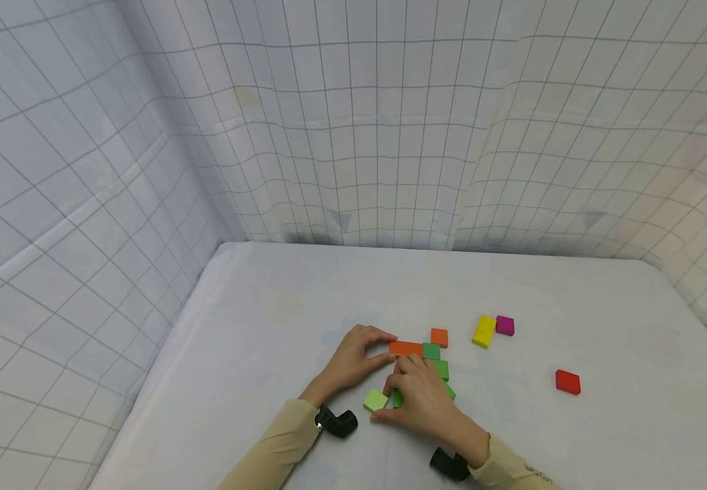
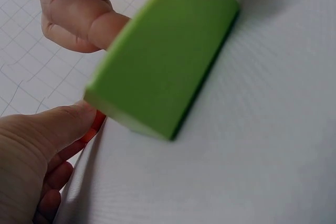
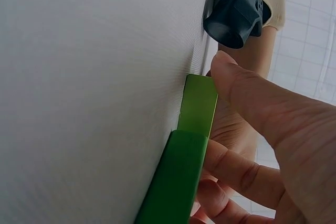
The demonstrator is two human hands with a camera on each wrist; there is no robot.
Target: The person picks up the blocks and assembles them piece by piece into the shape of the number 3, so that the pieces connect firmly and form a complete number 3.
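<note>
My left hand (image 1: 353, 357) pinches the left end of a long orange block (image 1: 406, 348) between thumb and fingers; in the left wrist view only a sliver of orange shows behind the thumb. Close by, my right hand (image 1: 420, 398) holds a light green block (image 1: 375, 400) at its corner with thumb and index finger. That block fills the middle of the left wrist view. A darker green block (image 3: 173, 177) sits right beside it in the right wrist view, partly under my right hand in the head view. A small teal-green block (image 1: 431, 351) adjoins the orange block's right end.
Further green blocks (image 1: 441, 369) lie behind my right hand, partly covered. A small orange block (image 1: 439, 337) is just beyond. To the right are yellow blocks (image 1: 484, 331), a purple block (image 1: 505, 325) and a red block (image 1: 567, 382). Gridded white curtains (image 1: 353, 136) enclose the white table (image 1: 255, 292).
</note>
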